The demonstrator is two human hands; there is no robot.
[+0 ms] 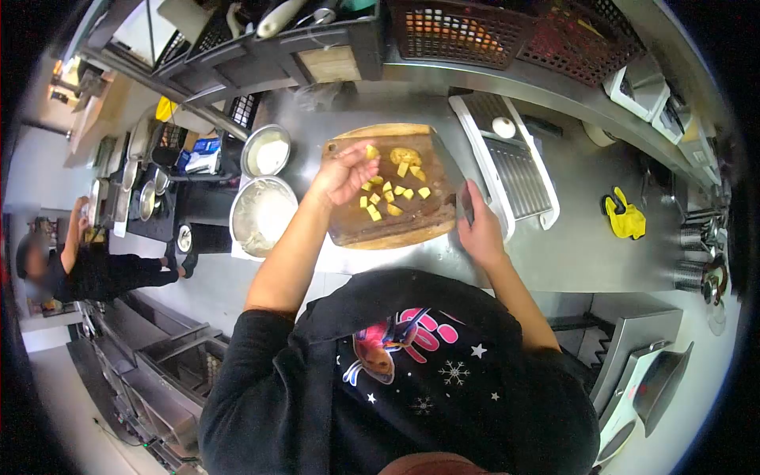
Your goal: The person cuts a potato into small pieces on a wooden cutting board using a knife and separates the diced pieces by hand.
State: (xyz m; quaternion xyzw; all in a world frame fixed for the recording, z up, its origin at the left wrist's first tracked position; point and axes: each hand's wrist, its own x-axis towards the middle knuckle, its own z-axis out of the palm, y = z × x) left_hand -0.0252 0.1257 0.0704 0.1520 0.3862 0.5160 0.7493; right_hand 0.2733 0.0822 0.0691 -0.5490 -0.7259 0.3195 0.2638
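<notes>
My left hand (348, 176) is over the left part of the wooden cutting board (348, 231), fingers pinched on a yellow potato piece (371, 151). Below and right of it, several cut potato cubes (388, 195) lie scattered on the board. A larger potato piece (406, 156) with skin rests near the board's far side. At the board's right edge my right hand (481, 228) is closed round a knife, whose dark blade (465, 202) points away from me. The hand hides its handle.
Left of the board stand two metal bowls, the larger bowl (237, 214) and the smaller bowl (251, 158), with white contents. A white-framed slicer (518, 178) lies to the right, near a yellow-and-black item (625, 215). Crates (459, 36) line the shelf above. Another person (103, 265) stands far left.
</notes>
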